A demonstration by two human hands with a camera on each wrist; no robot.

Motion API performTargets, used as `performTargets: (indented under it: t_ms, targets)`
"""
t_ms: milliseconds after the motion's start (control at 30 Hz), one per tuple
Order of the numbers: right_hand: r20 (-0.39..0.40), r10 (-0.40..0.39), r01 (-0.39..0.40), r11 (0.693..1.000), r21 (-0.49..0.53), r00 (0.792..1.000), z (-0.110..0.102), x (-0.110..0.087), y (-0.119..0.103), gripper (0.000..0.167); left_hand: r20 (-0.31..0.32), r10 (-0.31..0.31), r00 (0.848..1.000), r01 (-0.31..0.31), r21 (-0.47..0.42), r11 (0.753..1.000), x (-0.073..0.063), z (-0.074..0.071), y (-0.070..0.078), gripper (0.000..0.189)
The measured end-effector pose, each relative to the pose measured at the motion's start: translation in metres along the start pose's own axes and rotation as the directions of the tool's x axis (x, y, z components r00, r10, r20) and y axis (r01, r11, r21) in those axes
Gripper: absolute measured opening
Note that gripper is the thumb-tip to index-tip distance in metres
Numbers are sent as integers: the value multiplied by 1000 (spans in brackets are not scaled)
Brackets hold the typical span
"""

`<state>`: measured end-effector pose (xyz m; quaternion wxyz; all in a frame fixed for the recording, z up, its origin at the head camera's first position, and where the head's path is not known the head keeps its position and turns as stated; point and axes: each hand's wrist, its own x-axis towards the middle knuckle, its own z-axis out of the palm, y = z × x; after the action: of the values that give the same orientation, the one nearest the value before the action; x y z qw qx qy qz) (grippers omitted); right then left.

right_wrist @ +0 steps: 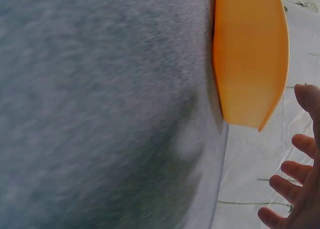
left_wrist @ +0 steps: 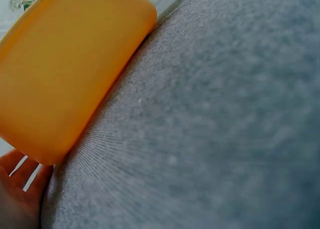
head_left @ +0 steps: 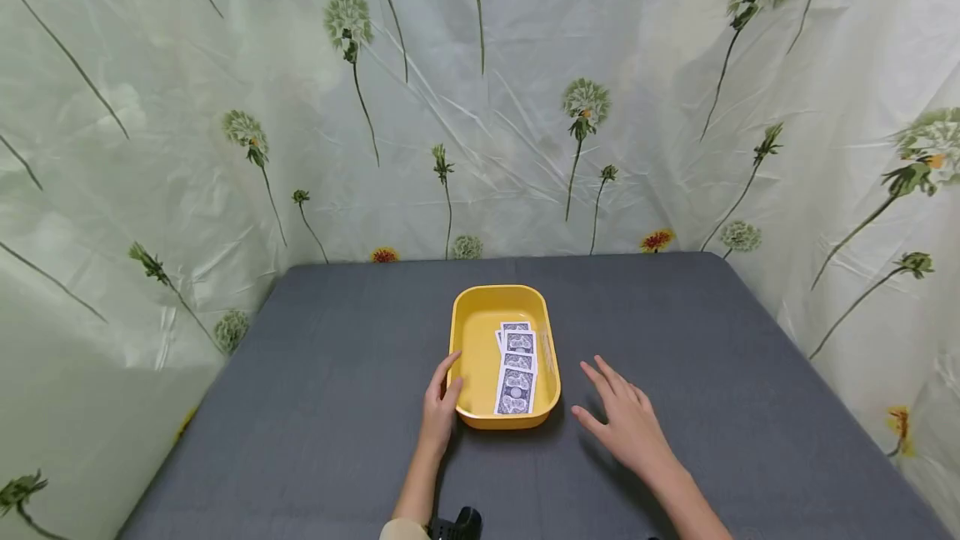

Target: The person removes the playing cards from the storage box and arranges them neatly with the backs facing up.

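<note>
A yellow plastic tray (head_left: pixel 468 311) with rounded corners sits on the dark grey table. Several playing cards (head_left: pixel 517 390), blue-patterned backs up, overlap in a column along the tray's right half. At the tray's left side my left hand (head_left: pixel 441 407) holds the rim, thumb and forefinger reaching over it. In the left wrist view, the other fingers (left_wrist: pixel 31 175) run along the tray's outer corner, their tips hidden behind it. My right hand (head_left: pixel 622 419) hovers right of the tray with fingers spread and nothing in them. The right wrist view shows a gap between those fingers and the tray.
Grey cloth covers the table (head_left: pixel 360 340), which stretches out on both sides of the tray. Behind and around it hangs a pale curtain (head_left: pixel 510 107) printed with dandelions. A black wrist strap (head_left: pixel 457 526) shows on my left wrist, by a light sleeve (head_left: pixel 405 530).
</note>
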<state>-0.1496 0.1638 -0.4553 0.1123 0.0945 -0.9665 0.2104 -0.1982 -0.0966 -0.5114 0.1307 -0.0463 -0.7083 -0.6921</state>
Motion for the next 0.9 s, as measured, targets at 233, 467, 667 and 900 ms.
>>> performTargets:
  t_ms: [233,467,667,900]
  targets:
    - [33,-11,9,999,54,999,-3,10,-12,64,-5,-35,999,35,-9,999,5,1,1,40]
    - [114,-96,84,991,103,989,-6,32,-38,58,-10,-24,1000,24,-9,1000,5,3,0,40]
    - [259,-196,165,977,135,946,-2,58,-53,48,-7,-26,1000,26,-20,999,5,5,3,41]
    - [417,-231,285,956,-72,879,19,74,-61,54,-37,-47,998,47,13,999,3,1,-2,42]
